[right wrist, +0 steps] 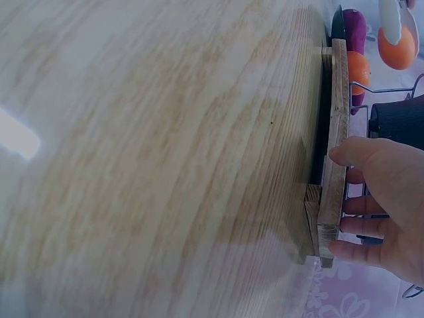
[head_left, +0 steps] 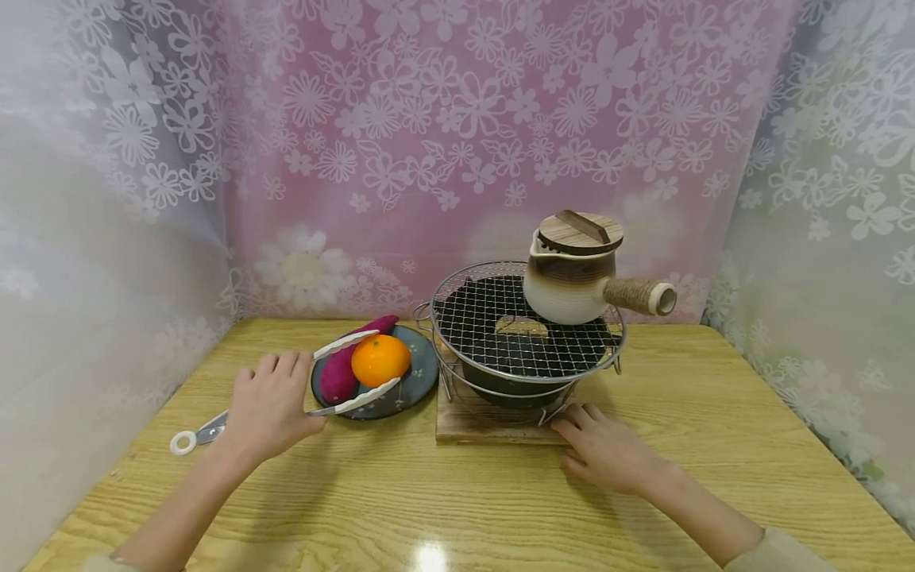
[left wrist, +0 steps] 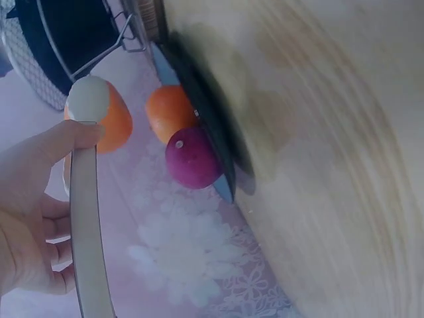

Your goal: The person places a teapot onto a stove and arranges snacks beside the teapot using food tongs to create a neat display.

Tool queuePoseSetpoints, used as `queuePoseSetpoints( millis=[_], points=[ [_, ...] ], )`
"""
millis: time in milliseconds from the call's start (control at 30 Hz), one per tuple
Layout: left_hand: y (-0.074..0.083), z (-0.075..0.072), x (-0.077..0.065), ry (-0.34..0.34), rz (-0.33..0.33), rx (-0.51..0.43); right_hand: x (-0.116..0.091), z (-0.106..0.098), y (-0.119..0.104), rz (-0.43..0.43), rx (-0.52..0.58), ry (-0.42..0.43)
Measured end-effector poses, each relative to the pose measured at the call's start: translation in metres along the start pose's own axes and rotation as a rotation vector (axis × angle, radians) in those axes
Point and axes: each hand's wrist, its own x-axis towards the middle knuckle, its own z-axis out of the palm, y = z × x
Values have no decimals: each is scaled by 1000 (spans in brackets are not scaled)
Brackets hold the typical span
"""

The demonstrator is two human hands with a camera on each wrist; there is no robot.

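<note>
My left hand grips metal tongs with white tips. Between the tips an orange is held above the dark blue plate. On that plate lie purple sweet potatoes and a second orange, which the held one hides in the head view. My right hand rests its fingertips against the front right corner of the wooden board. On this board stands a black stove, topped by a round wire grill net.
A brown and cream pot sits at the net's right rear, its wooden lid on top. The rope-wrapped handle sticks out past the net's edge. Flowered curtains enclose the wooden table on three sides.
</note>
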Motion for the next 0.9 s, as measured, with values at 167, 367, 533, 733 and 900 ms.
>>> queuePoseSetpoints(
  millis=[167,367,533,733,900],
  points=[
    [-3,-10,3,-11,-28,-28,0,-1,0,-1,6,-4],
    [-5,-23,8,-12,-29,-49,0,-1,0,-6,10,-2],
    [-3,-36,14,10,-16,-50,0,-1,1,-19,8,23],
    [5,-52,20,56,2,-64,-1,1,2,-38,-8,46],
    [14,-63,25,57,18,-83,-1,2,2,-45,-9,69]
  ],
)
